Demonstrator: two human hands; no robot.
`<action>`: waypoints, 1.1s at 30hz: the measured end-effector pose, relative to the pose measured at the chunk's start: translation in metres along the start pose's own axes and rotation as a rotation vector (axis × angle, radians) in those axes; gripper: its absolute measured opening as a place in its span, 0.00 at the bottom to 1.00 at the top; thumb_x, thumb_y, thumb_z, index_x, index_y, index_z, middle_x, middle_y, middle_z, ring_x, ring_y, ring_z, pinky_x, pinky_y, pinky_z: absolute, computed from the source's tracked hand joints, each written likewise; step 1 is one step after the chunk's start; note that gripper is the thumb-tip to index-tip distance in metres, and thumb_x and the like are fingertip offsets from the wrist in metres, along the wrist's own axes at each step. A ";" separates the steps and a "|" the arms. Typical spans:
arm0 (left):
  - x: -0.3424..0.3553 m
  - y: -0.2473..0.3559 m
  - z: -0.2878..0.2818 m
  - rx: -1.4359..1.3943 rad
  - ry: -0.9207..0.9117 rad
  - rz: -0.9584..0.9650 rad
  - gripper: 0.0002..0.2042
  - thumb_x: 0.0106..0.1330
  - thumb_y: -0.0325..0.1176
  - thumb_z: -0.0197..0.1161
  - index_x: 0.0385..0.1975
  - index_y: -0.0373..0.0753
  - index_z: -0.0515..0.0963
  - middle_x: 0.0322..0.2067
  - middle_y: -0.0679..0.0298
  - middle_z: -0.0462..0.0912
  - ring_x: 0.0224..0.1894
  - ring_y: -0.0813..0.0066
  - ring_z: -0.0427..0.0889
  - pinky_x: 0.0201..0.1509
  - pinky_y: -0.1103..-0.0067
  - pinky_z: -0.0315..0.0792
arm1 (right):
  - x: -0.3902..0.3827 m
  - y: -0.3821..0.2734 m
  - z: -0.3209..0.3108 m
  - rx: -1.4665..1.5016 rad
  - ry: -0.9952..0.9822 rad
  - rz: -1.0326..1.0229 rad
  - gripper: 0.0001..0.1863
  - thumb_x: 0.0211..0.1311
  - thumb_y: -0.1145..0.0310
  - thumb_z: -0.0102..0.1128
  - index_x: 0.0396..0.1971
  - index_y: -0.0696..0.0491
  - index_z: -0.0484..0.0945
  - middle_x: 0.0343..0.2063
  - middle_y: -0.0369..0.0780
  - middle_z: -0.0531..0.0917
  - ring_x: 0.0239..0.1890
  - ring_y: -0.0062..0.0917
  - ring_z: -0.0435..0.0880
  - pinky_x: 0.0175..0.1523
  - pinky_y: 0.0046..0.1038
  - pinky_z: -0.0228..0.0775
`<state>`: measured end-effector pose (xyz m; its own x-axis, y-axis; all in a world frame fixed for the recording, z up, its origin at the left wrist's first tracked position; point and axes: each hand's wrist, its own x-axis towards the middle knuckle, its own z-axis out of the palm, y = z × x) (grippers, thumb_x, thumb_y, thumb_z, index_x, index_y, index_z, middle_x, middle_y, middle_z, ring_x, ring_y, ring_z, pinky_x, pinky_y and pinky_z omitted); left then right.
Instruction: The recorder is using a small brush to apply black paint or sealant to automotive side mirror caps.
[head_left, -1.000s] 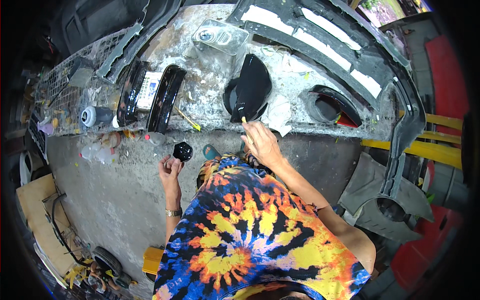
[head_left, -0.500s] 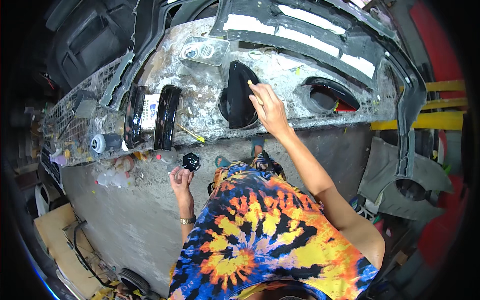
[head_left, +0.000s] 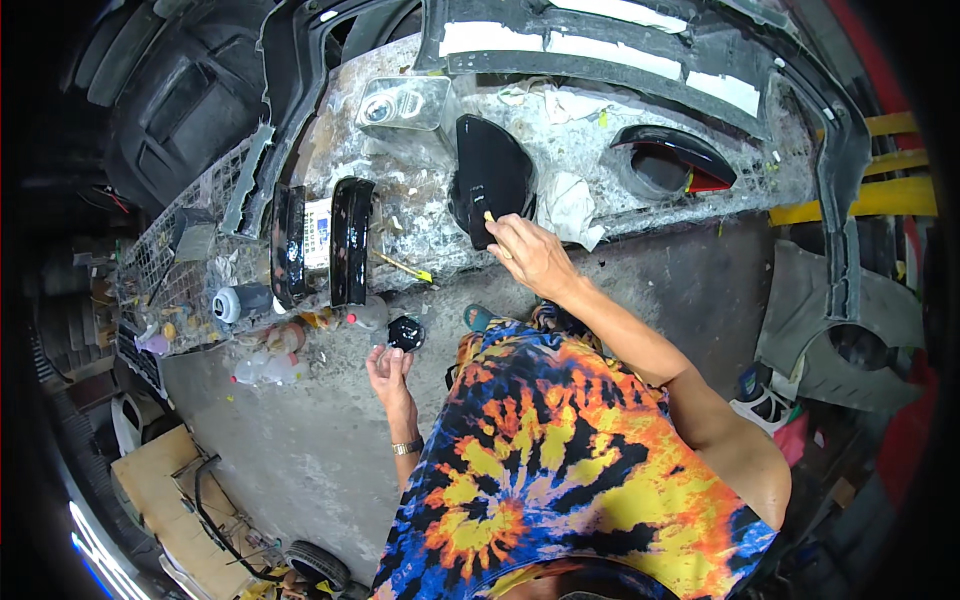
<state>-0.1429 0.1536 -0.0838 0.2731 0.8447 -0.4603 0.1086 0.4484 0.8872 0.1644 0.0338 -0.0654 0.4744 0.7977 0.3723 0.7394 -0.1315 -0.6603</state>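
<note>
My right hand [head_left: 530, 255] is closed on a small brush [head_left: 489, 218], its tip at the lower part of a glossy black curved panel [head_left: 496, 157] that rests on a dark base on the worktable [head_left: 410, 230]. A crumpled white cloth [head_left: 568, 208] lies just right of the panel. Below the table's front edge, my left hand [head_left: 390, 372] grips a cup of glossy black liquid [head_left: 406, 334]. Two long black glossy pieces [head_left: 350, 240] lie to the left, near a yellow-tipped stick [head_left: 402, 267].
A large grey bodywork frame [head_left: 836, 185] arches over the table, beside a metal can [head_left: 404, 112] and a red-and-black rounded part [head_left: 676, 160]. Bottles [head_left: 243, 300] sit at left. Yellow beams [head_left: 800, 210] and a grey fender [head_left: 800, 350] are at right; a tyre [head_left: 318, 560] lies behind.
My right hand moved up along the black panel with the brush, then came back down toward its lower end. My left hand keeps hold of the cup. The view has shifted slightly.
</note>
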 end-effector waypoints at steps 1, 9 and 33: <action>0.000 0.000 0.000 -0.015 0.009 -0.009 0.22 0.63 0.28 0.62 0.53 0.33 0.61 0.40 0.60 0.74 0.44 0.73 0.76 0.51 0.75 0.75 | -0.003 -0.001 0.000 -0.008 -0.018 0.002 0.14 0.57 0.69 0.60 0.42 0.59 0.72 0.34 0.42 0.74 0.34 0.36 0.78 0.39 0.34 0.72; 0.008 0.004 0.005 0.029 -0.046 -0.004 0.23 0.62 0.30 0.63 0.53 0.34 0.61 0.44 0.57 0.72 0.45 0.73 0.75 0.52 0.75 0.75 | -0.026 -0.012 0.008 0.000 -0.126 -0.054 0.15 0.58 0.67 0.58 0.42 0.59 0.72 0.34 0.42 0.72 0.37 0.35 0.77 0.41 0.34 0.71; 0.008 0.016 0.034 -0.021 -0.082 0.252 0.29 0.56 0.22 0.67 0.54 0.35 0.58 0.43 0.58 0.72 0.45 0.75 0.74 0.47 0.81 0.73 | -0.001 -0.042 0.023 0.974 -0.272 0.566 0.10 0.67 0.68 0.53 0.40 0.58 0.79 0.25 0.34 0.80 0.22 0.09 0.71 0.24 0.14 0.65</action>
<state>-0.1061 0.1572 -0.0718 0.3659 0.9042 -0.2202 0.0081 0.2335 0.9723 0.1220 0.0517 -0.0527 0.4143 0.8853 -0.2113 -0.2831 -0.0953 -0.9544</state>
